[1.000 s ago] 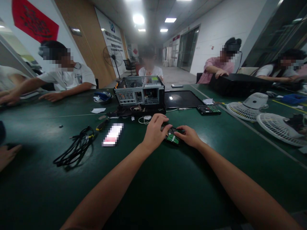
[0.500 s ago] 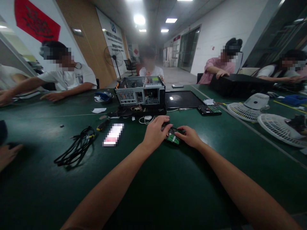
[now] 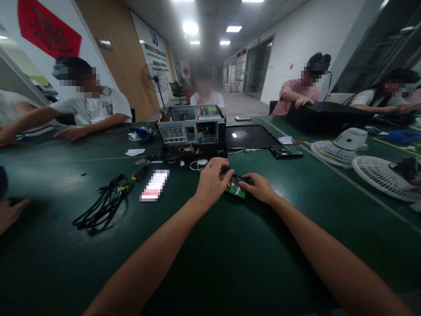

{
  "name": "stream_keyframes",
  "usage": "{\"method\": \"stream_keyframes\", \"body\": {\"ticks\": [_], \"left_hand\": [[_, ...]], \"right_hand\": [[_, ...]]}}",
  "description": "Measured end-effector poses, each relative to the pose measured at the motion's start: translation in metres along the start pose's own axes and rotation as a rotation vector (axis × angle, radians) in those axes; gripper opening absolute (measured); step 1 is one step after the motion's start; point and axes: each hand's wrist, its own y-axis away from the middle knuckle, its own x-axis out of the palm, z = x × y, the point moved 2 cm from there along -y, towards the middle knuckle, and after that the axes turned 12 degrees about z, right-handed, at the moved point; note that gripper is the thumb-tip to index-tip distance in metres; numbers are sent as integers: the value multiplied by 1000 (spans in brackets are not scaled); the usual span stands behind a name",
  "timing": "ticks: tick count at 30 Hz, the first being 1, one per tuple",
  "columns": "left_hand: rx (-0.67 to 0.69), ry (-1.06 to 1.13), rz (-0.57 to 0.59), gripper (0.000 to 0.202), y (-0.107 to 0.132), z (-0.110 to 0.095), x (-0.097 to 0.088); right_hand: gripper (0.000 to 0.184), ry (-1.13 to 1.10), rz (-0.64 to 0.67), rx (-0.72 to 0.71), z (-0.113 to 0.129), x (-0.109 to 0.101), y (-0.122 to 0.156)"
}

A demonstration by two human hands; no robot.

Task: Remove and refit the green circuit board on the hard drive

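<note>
A hard drive [image 3: 236, 190] with a green circuit board facing up lies on the green table between my hands. My left hand [image 3: 213, 179] curls over its left and far side, thumb and fingers closed at its edge and covering part of it. At the right edge, my right hand [image 3: 258, 186] grips the drive with thumb and forefinger. Just beyond stands an opened computer case [image 3: 190, 131], its metal frame and slots showing. A second hard drive [image 3: 287, 151] rests farther off to the right.
Left of my hands lie a phone [image 3: 154, 186], a screwdriver [image 3: 140, 172] and a coiled black cable [image 3: 101, 202]. A black panel [image 3: 251, 136] is behind. White fan parts [image 3: 384, 177] occupy the right. Several people sit around the table [image 3: 210, 263]; another person's hand [image 3: 13, 215] shows at left.
The whole view has shifted very slightly. Both my hands stay at the hard drive, with hardly any visible movement.
</note>
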Motion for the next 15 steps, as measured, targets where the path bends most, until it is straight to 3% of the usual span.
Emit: {"method": "stream_keyframes", "body": {"ticks": [10,15], "left_hand": [[38,-170,9,26,-1,-2,-4],[62,-113,44,25,-2,-4,-4]], "right_hand": [[38,32,13,4,1,-2,-1],[38,20,6,0,0,0,0]]}}
